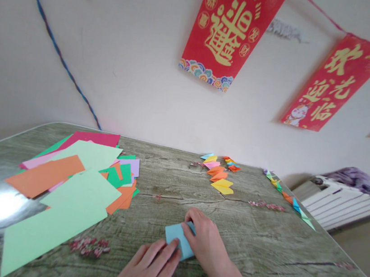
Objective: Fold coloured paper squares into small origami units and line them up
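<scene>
A small piece of light blue paper [174, 233] lies on the table near the front middle, and it looks folded. My left hand [151, 266] lies flat with fingers stretched out, its fingertips resting on the paper's lower left part. Curled over the right side of the same paper is my right hand [204, 238], thumb on top and fingers bent at its far edge. The paper's right end is partly hidden under that hand.
Coloured paper sheets [57, 226] are piled at the left, with smaller green and orange cut pieces [124, 196] beside them. Folded paper pieces [222, 186] stand in rows at the back, and another row [288, 197] runs along the right table edge. A white radiator [343, 200] stands beyond.
</scene>
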Demonstrator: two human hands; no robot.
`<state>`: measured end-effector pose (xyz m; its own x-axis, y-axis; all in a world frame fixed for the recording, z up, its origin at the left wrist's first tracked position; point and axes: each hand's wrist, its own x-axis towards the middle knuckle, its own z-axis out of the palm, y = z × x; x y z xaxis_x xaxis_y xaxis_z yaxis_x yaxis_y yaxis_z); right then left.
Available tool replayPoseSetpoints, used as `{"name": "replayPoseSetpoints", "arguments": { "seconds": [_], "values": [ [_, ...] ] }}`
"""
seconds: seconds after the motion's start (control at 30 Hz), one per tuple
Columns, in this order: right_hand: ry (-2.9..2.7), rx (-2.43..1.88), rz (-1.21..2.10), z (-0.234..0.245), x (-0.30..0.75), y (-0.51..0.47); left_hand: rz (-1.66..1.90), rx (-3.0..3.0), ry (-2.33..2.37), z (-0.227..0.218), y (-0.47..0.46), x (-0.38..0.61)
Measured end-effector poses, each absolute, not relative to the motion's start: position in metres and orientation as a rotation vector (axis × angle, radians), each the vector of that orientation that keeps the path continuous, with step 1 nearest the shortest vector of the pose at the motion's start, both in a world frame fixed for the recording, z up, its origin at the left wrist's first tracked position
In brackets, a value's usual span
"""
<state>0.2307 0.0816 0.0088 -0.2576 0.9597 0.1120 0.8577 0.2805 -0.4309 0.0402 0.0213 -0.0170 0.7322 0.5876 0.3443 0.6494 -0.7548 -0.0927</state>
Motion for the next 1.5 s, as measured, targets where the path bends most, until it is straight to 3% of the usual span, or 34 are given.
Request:
{"name": "replayPoseSetpoints", "arguments": {
  "seconds": [1.13, 1.5],
  "values": [
    [-2.253, -1.702, 0.336, 0.013, 0.228, 0.077, -0.355, -2.727, -0.956, -0.009, 0.021, 0.039],
    [-2.304, -1.582, 0.502, 0.028, 0.230, 0.064, -0.330, -2.684, -0.845, 0.001, 0.025, 0.044]
  ]
}}
